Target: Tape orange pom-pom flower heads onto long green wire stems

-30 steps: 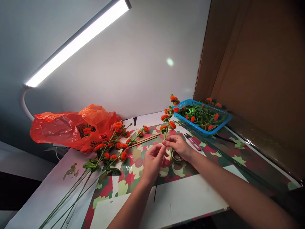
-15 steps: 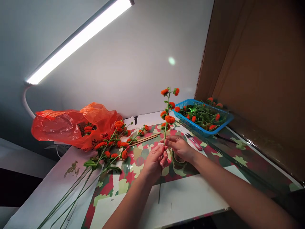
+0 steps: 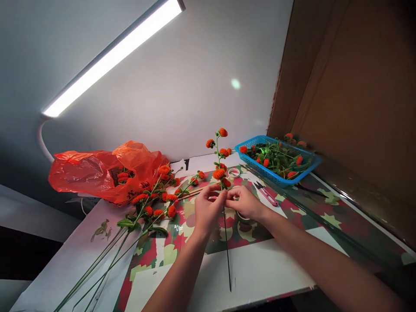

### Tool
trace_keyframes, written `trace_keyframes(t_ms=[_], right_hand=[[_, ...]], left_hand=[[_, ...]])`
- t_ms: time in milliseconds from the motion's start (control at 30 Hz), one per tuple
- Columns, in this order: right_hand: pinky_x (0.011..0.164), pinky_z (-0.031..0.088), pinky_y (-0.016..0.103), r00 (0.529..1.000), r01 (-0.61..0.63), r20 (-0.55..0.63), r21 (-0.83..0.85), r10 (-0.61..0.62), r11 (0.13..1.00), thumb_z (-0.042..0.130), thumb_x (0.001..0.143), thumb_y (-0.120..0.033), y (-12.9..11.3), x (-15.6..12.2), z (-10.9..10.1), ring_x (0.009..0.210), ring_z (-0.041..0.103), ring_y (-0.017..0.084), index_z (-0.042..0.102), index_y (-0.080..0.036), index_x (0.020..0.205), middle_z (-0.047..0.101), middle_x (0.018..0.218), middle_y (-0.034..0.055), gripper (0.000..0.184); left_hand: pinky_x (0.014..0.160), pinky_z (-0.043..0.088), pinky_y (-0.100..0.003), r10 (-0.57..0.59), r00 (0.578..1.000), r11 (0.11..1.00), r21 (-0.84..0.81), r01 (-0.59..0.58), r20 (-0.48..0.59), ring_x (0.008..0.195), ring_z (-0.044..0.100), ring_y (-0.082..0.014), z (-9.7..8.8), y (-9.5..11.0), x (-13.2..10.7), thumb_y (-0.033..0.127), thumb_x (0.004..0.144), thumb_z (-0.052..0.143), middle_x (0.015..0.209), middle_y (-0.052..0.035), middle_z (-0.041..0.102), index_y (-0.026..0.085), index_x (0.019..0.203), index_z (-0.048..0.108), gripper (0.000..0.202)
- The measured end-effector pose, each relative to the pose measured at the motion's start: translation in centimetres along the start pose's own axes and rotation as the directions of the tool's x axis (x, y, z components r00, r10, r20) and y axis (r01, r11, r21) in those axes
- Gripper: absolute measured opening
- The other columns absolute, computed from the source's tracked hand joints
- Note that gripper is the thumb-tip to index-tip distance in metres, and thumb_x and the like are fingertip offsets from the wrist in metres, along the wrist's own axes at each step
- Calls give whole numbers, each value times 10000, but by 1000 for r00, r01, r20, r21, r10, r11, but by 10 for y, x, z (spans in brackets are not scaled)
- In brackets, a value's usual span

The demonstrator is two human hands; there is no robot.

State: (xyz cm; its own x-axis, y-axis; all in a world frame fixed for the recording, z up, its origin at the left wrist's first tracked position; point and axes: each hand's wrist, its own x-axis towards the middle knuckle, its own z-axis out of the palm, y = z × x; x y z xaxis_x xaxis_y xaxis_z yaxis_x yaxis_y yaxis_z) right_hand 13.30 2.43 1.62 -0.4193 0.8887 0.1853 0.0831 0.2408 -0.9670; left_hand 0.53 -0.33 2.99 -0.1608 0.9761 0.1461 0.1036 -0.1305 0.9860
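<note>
An artificial flower stem (image 3: 220, 161) with orange pompom blooms and a long dark green wire stands nearly upright above the table. My left hand (image 3: 206, 211) pinches the stem just below the lowest bloom. My right hand (image 3: 246, 202) meets it from the right, fingers closed on the same spot of the stem. The wire's lower end (image 3: 228, 264) hangs down past my wrists toward the table's front edge. A roll of green tape (image 3: 241, 216) lies half hidden under my right hand.
Several finished flower stems (image 3: 147, 207) lie at the left beside an orange plastic bag (image 3: 97, 171). A blue basket (image 3: 278, 161) of loose blooms stands at the back right, with pink snips (image 3: 264, 193) and a small white ring (image 3: 233, 173) nearby. A lamp bar (image 3: 113, 56) hangs overhead; cardboard wall at right.
The stem has shifted left and tilted more upright, its wire end now lower on the table. My hands have come closer together on it.
</note>
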Motion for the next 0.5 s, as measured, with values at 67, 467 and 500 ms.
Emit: trace_keyframes(t_ms=[67,467,500], right_hand=[[516,294,238,1000,6,31,-34,-5,999,617,694,-323,3,0,1,534,365,99,521,-150,472,422,485,-25,298],[478,274,216,991,-65,111,-67,73,996,568,663,-213,9,-3,7,500,355,77,526,-133,496,425,474,-40,190],[474,270,216,990,-76,112,-62,83,995,567,664,-211,9,-3,8,494,356,75,529,-133,498,427,470,-42,188]], left_hand=[[543,437,-231,-50,999,999,-15,50,8,585,574,-140,1,-2,3,271,639,673,650,-23,631,139,750,626,179],[409,222,-191,-153,982,972,196,129,111,407,341,-63,-10,0,16,157,559,572,412,62,407,159,439,459,165],[412,223,-191,-163,979,972,193,137,126,412,339,-62,-12,-1,17,164,561,584,416,63,405,159,444,455,175]])
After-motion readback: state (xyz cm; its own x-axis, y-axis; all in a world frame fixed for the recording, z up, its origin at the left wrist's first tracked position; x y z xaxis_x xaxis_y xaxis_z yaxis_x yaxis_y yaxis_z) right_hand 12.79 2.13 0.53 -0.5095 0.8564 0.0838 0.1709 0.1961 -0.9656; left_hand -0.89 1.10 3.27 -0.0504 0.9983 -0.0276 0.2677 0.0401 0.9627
